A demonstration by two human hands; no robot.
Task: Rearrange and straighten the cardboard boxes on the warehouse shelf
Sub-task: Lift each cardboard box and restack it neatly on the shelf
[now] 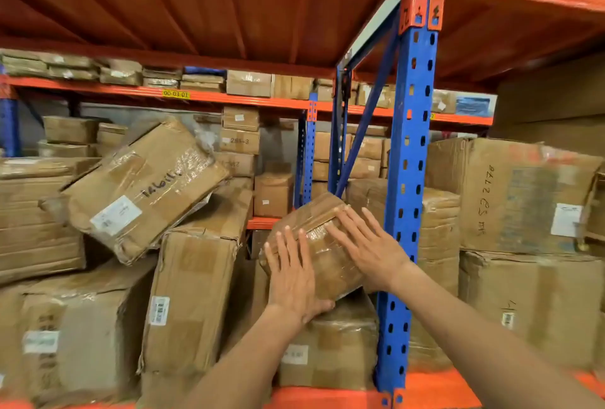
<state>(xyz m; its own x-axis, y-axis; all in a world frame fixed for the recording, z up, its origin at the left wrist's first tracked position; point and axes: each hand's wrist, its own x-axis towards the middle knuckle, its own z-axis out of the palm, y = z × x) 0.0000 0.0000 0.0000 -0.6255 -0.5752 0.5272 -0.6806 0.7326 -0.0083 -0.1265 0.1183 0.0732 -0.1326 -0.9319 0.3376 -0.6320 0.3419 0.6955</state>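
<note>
Pressing flat against a small taped box (319, 244), both hands are working just left of the blue upright (409, 179). The left hand (294, 274) is lying open on the box's lower left face, fingers spread and pointing toward twelve o'clock, with its thumb hooking under the bottom edge at about five o'clock from the palm. The right hand (370, 248) is lying open on the upper right face, fingers fanned toward ten o'clock; neither hand is closing round the box, they are only bracing it between palms.

The box is sitting tilted on top of a larger carton (330, 353), its long axis running from about seven o'clock to one o'clock, its far end leaning toward the upright. That tilt is what the coming move seems to depend on: the box is lying straight ahead of both palms, so a push toward twelve o'clock, with the left hand lifting the low corner, would probably square it.

At nine o'clock from the hands, a big box with a white label (137, 192) is leaning crookedly across a tall carton (196, 277), also waiting to be straightened. The orange shelf beam (425, 389) is running along the bottom.
</note>
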